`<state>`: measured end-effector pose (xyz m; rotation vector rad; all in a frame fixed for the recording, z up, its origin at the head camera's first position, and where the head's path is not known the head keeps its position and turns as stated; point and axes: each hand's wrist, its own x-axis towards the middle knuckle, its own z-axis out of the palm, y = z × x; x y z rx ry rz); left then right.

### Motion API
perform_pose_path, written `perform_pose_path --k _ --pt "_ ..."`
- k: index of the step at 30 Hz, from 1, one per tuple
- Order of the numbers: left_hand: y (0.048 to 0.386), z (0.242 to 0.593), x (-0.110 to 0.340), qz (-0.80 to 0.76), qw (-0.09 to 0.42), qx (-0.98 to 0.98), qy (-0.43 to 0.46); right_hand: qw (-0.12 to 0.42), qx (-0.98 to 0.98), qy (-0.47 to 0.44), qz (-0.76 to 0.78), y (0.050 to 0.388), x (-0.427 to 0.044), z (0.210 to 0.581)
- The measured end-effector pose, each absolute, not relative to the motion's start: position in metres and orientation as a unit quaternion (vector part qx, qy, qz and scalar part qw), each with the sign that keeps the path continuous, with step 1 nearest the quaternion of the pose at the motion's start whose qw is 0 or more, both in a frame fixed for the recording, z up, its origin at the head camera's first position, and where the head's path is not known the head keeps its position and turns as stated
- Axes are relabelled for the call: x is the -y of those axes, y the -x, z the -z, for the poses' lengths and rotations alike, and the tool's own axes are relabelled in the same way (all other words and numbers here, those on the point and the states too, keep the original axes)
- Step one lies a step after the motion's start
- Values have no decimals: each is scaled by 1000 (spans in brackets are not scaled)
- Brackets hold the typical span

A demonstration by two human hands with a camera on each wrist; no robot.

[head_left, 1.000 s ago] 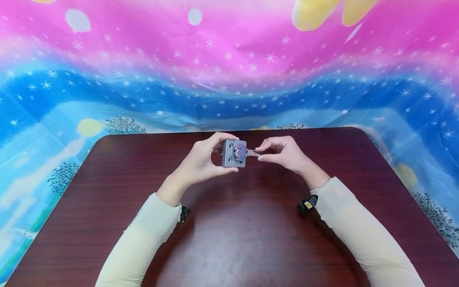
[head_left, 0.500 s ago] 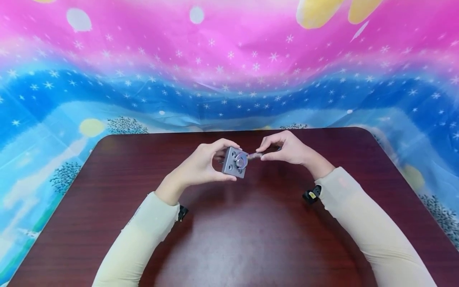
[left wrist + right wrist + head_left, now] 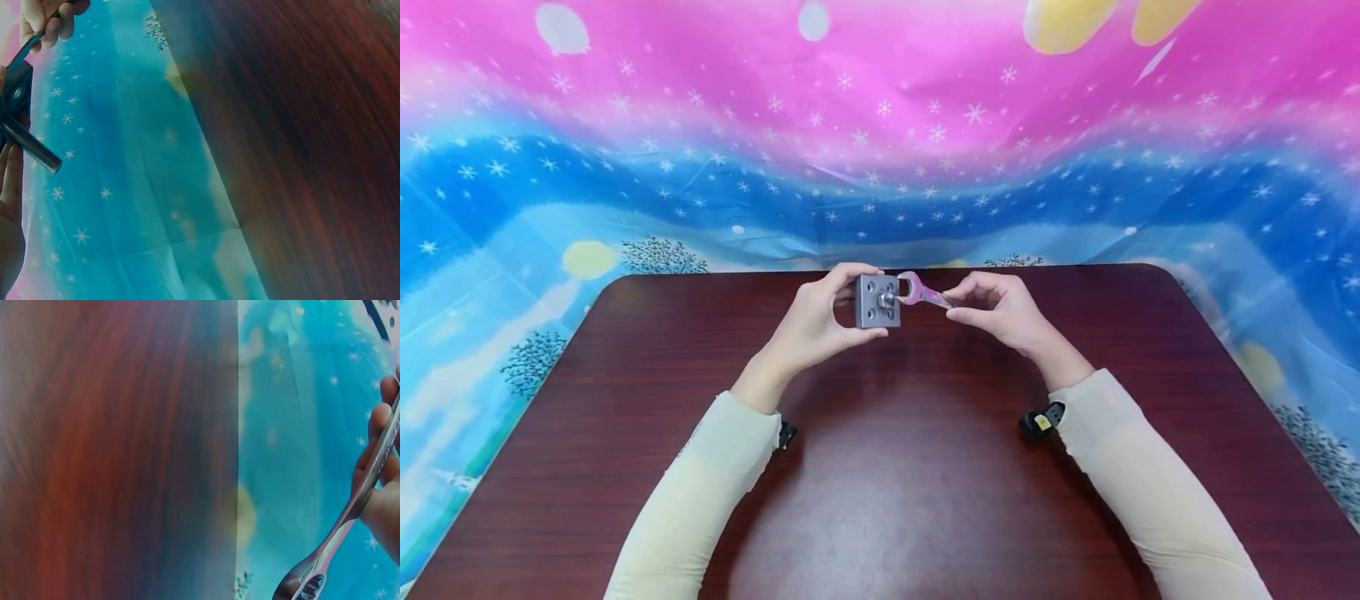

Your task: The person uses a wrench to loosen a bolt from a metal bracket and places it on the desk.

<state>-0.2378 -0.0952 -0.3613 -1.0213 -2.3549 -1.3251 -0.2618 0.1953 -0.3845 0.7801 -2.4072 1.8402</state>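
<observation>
In the head view my left hand (image 3: 814, 321) grips a square grey metal block (image 3: 868, 315) by its upper and lower edges. Several holes show in its face, and a bolt (image 3: 887, 300) sits near the middle. The bolt's long threaded shank (image 3: 37, 150) sticks out of the back in the left wrist view. My right hand (image 3: 1003, 312) pinches a shiny wrench (image 3: 925, 295) between thumb and fingers. Its open end is right beside the bolt, apparently off the head. The wrench's other end, a toothed ring (image 3: 310, 586), points away from the block in the right wrist view.
A dark reddish wooden table (image 3: 880, 500) lies below both hands, which are raised above it near its far edge. Behind it hangs a pink and blue cloth (image 3: 850, 183) with snowflakes. Black wrist devices (image 3: 1041, 422) sit at the sleeve cuffs.
The wrench's open end, earlier around the bolt head, has come away to the right. The block has tilted, then straightened, and both hands have risen slightly since half a second ago.
</observation>
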Motion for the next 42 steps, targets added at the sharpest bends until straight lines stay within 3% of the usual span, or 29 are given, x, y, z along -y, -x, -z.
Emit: perform_pose_path --k 10,20,28,42 --pt "245 365 88 463 217 789 341 20 746 -203 -634 247 -174 391" --pt "238 361 85 463 223 776 365 23 757 -226 -612 245 -174 385" --pt "232 356 85 461 184 780 381 -9 760 -240 -603 250 -181 382" --pt "225 352 82 458 56 780 424 -56 803 -348 -480 276 -206 359"
